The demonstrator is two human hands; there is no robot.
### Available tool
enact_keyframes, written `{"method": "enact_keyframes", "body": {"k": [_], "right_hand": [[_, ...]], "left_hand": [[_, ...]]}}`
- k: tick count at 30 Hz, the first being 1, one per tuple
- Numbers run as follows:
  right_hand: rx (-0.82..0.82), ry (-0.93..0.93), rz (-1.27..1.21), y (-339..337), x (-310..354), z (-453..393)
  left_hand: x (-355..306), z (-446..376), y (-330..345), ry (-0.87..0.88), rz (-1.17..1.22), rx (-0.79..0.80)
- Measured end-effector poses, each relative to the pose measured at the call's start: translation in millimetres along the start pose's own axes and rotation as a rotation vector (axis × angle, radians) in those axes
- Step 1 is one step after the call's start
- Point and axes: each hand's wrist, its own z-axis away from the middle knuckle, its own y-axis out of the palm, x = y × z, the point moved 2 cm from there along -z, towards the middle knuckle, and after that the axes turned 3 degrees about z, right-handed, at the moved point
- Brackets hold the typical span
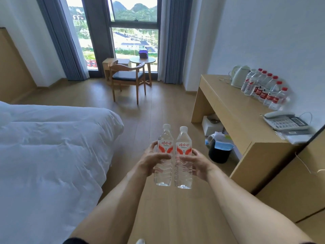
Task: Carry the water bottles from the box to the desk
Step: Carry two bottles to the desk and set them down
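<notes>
Two bottles are held upright mid-air over the floor: left bottle (163,155) wrapped by the left hand (154,162), right bottle (183,157) by the right hand (195,163). Row of bottles (263,88) already parked on worktop (233,110). Box not visible; remaining count unknown.

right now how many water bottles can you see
About 9. One in the left hand, one in the right hand, both upright over the floor. Roughly seven stand in a row on the desk by the wall, beside the kettle; overlap may hide more.
</notes>
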Motion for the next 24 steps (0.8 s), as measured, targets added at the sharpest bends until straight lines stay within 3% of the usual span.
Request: {"method": "enact_keyframes", "body": {"k": [10, 24], "right_hand": [[-0.128, -0.013, -0.070, 19.6, 81.7, -133.0], [-0.157, 0.018, -0.138, -29.0, 134.5, -316.6]], "left_hand": [[-89.2, -156.6, -42.0, -0.013, -0.082, 0.115], [-132.9, -358.6, -34.8, -0.063, -0.137, 0.141]]}}
